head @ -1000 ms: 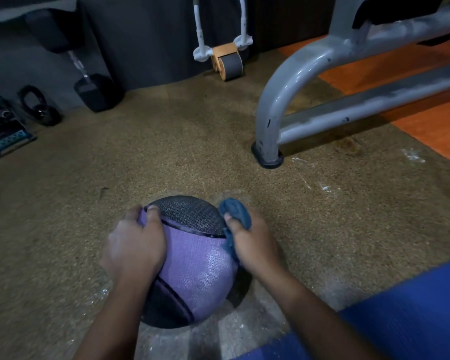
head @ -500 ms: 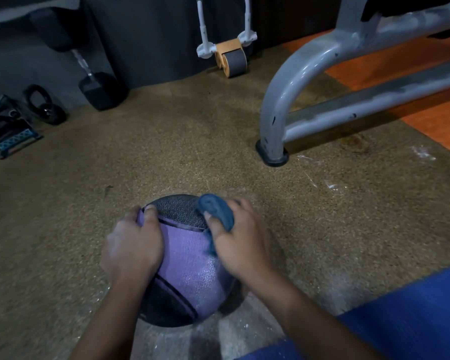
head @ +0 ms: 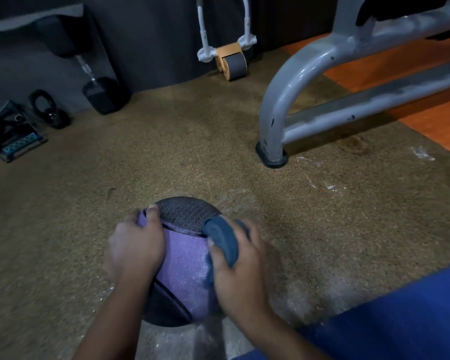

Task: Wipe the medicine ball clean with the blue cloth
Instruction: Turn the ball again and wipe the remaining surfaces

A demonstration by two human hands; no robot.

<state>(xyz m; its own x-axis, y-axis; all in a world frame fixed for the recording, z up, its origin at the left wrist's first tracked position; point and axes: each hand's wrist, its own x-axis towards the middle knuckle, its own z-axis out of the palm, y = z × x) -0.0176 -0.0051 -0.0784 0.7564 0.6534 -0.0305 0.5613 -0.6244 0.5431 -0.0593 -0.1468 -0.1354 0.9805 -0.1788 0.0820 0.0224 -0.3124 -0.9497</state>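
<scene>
One medicine ball; one blue cloth; two hands, left hand and right hand; one dumbbell; one ab wheel; one grey bench frame; one blue mat.

Two bare forearms, no sleeves in view. No rings on left hand or right hand. Short, plain nails.
</scene>
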